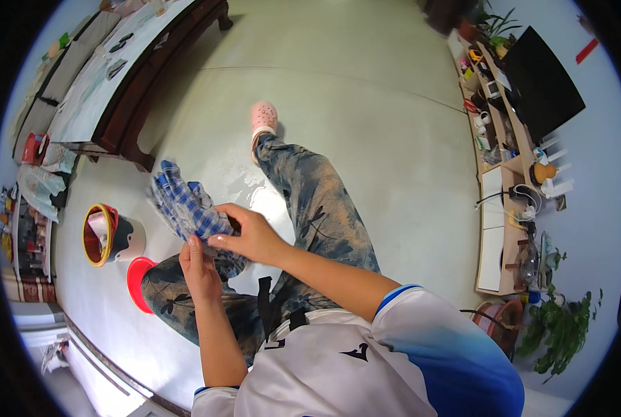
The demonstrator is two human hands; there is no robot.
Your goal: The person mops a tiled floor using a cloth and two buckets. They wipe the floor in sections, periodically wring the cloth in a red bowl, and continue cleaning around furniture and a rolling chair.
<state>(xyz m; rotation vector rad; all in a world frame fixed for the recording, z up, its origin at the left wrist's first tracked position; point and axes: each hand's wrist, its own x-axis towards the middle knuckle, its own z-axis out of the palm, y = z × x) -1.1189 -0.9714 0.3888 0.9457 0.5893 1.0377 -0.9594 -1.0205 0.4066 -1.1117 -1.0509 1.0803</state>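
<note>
A blue-and-white checked fabric item [196,208] with finger-like ends, resembling a work glove, is held up above my bent leg. Its outer end is slightly blurred. My left hand [202,268] pinches its near edge, with the thumb raised. From the right, my right hand [253,234] grips the same near edge, its thumb and index finger apart around a dark part. The two hands are close together at the item. Patterned trousers [326,203] cover my legs, and a pink clog [263,117] is on the foot stretched forward.
A yellow-rimmed bin [128,240] and a red basin [139,284] stand on the floor at the left. A wet patch [255,190] shines ahead. A dark wooden table [133,104] is at the upper left; a shelf unit [493,224] with cables and plants lines the right wall.
</note>
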